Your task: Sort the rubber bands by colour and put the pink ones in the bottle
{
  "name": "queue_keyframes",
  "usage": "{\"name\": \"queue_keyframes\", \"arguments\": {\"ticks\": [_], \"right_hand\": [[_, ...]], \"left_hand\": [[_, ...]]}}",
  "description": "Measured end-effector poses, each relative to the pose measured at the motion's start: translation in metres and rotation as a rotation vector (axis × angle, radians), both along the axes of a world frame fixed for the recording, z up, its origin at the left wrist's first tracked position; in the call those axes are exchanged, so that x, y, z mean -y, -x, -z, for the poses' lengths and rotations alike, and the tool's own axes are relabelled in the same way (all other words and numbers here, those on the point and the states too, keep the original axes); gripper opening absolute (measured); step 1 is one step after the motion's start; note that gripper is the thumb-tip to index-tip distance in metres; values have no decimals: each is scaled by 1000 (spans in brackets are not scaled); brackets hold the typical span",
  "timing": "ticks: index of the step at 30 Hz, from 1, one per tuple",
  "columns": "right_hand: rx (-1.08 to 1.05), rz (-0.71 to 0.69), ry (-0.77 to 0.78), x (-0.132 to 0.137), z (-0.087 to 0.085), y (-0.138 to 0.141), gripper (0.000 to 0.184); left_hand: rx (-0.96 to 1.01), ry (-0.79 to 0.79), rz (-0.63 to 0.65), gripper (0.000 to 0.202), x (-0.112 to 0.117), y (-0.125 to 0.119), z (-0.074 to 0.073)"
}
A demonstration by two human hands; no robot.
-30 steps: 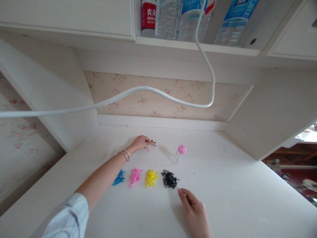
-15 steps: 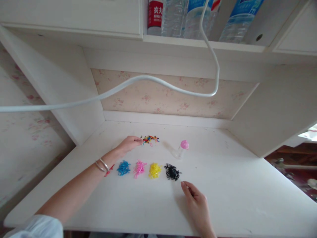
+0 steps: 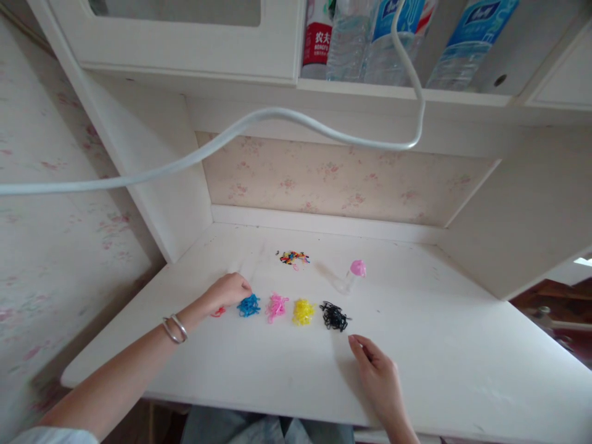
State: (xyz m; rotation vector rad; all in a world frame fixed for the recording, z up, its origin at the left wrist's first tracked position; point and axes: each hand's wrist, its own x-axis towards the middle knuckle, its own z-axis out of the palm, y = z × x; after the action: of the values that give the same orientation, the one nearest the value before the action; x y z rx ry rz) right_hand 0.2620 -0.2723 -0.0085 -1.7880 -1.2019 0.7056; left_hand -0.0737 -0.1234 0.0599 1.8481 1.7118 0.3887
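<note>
My left hand (image 3: 230, 291), with two silver bangles on the wrist, is closed in a pinch at the upper left edge of a pile of blue rubber bands (image 3: 248, 306). What its fingertips hold is hidden. A few red rubber bands (image 3: 219, 312) lie beneath that hand. Rightward in a row are piles of pink bands (image 3: 277, 307), yellow bands (image 3: 304, 312) and black bands (image 3: 334, 316). Behind the row lies a mixed-colour pile of bands (image 3: 295, 258). My right hand (image 3: 377, 368) rests just below the black pile, fingers curled closed, nothing visible in them.
A small clear bottle with a pink top (image 3: 357, 269) stands behind the black pile on the white desk (image 3: 439, 345). A white cable (image 3: 277, 114) hangs across the view above. Plastic bottles (image 3: 351, 43) stand on the shelf overhead. Side panels flank the desk.
My left hand has moved from the mixed pile back toward me, to the blue pile. My right hand stays by the black pile. The view has shifted slightly.
</note>
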Motion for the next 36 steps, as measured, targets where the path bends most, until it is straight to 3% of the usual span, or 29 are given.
{"name": "queue_keyframes", "arguments": {"ticks": [6,10,13,17,21,24,27,30,36], "right_hand": [[-2,1,-5,0,-1,2,48],[2,8,-1,-2,1,2,47],[27,15,29,-5,0,2,48],[143,-13,16,-20,-20,13,49],[390,-216,-50,-62,-58,48,45],[685,-360,116,-111,-73,79,38],[765,-346,212,-158,-69,101,31],[816,-327,300,-189,-56,114,29],[921,-309,411,-208,-39,123,32]], "left_hand": [[40,-61,-24,19,-1,6,-11],[102,-93,-62,27,25,14,-21],[251,-174,-79,33,61,16,-6],[379,-123,-218,39,105,15,36],[434,-133,-329,38,125,15,61],[509,-137,-339,37,127,20,63],[555,-144,-376,37,127,26,63],[577,-128,-363,37,127,29,67],[701,-115,-353,36,122,33,75]]}}
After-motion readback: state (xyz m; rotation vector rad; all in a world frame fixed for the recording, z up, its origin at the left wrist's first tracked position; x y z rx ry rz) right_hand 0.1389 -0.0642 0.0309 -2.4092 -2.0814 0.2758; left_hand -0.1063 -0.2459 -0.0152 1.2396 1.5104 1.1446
